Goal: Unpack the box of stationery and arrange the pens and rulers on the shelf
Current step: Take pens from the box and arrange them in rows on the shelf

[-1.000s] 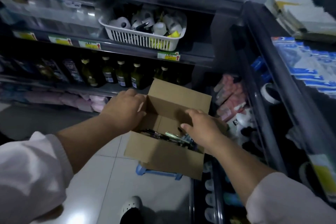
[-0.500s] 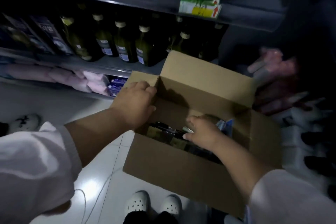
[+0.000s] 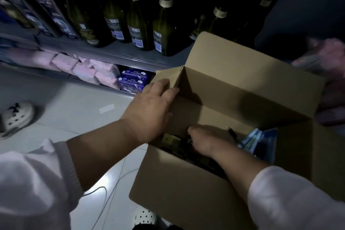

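Note:
An open cardboard box (image 3: pixel 186 188) fills the lower right of the view, its flaps spread out. My left hand (image 3: pixel 149 110) rests on the box's left flap and rim with the fingers fairly straight. My right hand (image 3: pixel 203 140) is deep inside the box among dark pens (image 3: pixel 232 133) and blue stationery packets (image 3: pixel 261 140). Its fingers curl down into the contents and are hidden, so what they hold does not show.
A grey shelf (image 3: pixel 119 52) behind the box carries dark glass bottles (image 3: pixel 164 30). Pink packs (image 3: pixel 84 69) and purple packs (image 3: pixel 132 80) lie on the lowest level. A white clog (image 3: pixel 16 115) stands on the tiled floor at left, and a thin cable (image 3: pixel 104 198) runs across it.
The camera has dropped lower and closer to the box. My right hand has gone deeper among the pens. My left hand stays on the left flap.

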A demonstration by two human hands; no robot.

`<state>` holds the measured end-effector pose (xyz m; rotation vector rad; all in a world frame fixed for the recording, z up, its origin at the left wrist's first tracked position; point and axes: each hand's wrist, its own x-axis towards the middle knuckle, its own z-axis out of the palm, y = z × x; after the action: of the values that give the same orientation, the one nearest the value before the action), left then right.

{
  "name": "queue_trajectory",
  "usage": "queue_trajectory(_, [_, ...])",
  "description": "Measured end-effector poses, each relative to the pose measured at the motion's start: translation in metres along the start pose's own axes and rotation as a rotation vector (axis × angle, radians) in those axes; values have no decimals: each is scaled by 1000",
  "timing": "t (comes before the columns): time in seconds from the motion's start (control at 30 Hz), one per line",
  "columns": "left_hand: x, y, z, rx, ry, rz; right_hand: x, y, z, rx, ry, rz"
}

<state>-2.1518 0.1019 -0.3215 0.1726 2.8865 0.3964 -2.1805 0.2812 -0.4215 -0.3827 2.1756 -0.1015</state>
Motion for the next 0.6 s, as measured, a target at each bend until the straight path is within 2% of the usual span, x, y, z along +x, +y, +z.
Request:
queue_trajectory(0.3, [1,1,2,-17,-15,-13,3,-1,8,56,-62,-1])
queue_trajectory(0.6, [1,3,3,-30,-9,-32,-8,6,-4,79,-194,-43])
